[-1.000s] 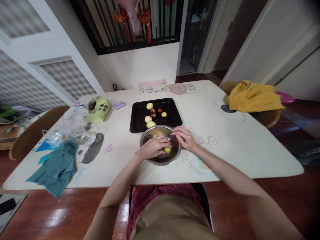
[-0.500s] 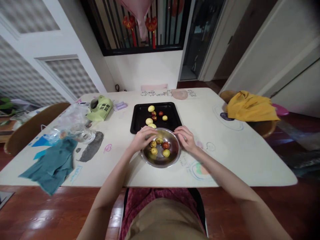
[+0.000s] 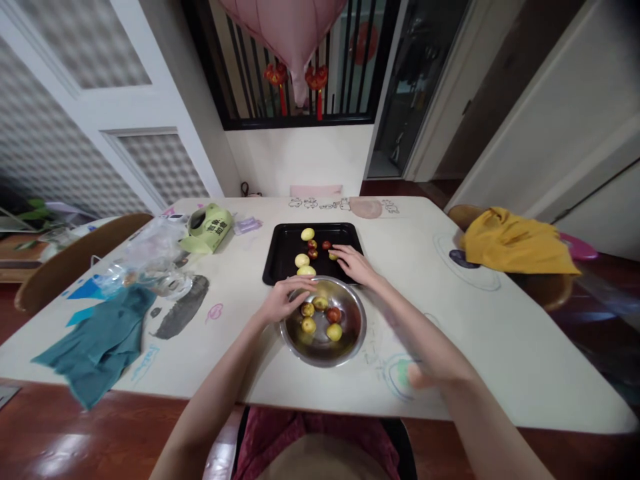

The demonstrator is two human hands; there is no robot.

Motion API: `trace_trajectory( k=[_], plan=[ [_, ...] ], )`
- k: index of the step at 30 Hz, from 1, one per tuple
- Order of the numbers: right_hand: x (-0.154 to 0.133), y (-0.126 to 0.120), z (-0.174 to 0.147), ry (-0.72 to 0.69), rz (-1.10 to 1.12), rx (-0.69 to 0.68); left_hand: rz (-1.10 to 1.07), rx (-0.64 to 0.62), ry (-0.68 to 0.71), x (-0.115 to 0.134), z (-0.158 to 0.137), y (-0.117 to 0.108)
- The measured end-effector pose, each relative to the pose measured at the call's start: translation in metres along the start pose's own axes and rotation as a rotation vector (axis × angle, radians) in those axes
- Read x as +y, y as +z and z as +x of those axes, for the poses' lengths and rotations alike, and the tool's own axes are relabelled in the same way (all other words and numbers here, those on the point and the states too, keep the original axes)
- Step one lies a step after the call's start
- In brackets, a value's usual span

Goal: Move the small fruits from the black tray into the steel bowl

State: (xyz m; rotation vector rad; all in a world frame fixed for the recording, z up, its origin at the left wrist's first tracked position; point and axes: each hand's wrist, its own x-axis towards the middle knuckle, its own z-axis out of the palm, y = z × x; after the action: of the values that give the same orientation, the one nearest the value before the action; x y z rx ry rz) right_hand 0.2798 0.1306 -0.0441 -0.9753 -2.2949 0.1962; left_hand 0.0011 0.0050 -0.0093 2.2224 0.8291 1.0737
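A shiny metal bowl (image 3: 325, 353) stands near the table's front edge with several fruits in it: yellow-green ones such as the fruit (image 3: 334, 332), and a reddish fruit (image 3: 333, 315). My left hand (image 3: 286, 300) is closed loosely at the bowl's upper left rim, fingers reaching over it. Behind the bowl lies a black tray (image 3: 285, 243) with yellow fruits (image 3: 302, 261) and small dark red fruits (image 3: 313, 253). My right hand (image 3: 354, 265) reaches over the tray's right side, fingers stretched out at a small yellow fruit (image 3: 332, 256), which they partly hide.
At the left lie a teal cloth (image 3: 105, 340), clear plastic packaging (image 3: 167, 277), a green bag (image 3: 209, 229) and a small purple packet (image 3: 247, 225). A yellow garment (image 3: 515, 243) hangs over a chair at the right. Drawings mark the white table (image 3: 410, 233).
My right hand has left the bowl's right rim and moved forward over the tray to the small yellow fruit. My left hand stays at the bowl. The view has tilted up slightly.
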Motion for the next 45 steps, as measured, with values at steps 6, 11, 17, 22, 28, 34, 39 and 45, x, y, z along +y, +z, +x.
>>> trace_trajectory(
  k=[6,11,17,22,28,34,39,45],
  plan=[
    [0.011,0.001,-0.006,-0.061,-0.007,-0.094,0.008,-0.016,-0.047,0.005,0.000,0.002],
    [0.009,-0.003,-0.008,-0.043,-0.084,-0.103,0.014,-0.023,-0.042,0.005,-0.001,0.001],
    [0.009,-0.003,-0.008,-0.048,-0.115,-0.142,0.003,-0.028,-0.024,0.004,-0.001,0.000],
    [-0.011,-0.020,-0.013,-0.048,-0.020,-0.122,-0.010,-0.016,-0.029,0.004,-0.001,0.001],
    [-0.077,-0.060,-0.031,-0.147,0.224,-0.098,0.004,0.028,-0.046,0.003,-0.002,0.003],
    [-0.123,-0.062,-0.040,-0.259,0.281,-0.335,0.027,0.090,-0.030,0.004,-0.001,0.005],
    [-0.129,-0.051,-0.040,-0.338,0.198,-0.466,0.063,0.087,0.000,0.003,0.000,0.005],
    [-0.129,-0.044,-0.041,-0.394,0.162,-0.529,0.066,0.090,0.002,0.004,-0.001,0.005]
  ],
)
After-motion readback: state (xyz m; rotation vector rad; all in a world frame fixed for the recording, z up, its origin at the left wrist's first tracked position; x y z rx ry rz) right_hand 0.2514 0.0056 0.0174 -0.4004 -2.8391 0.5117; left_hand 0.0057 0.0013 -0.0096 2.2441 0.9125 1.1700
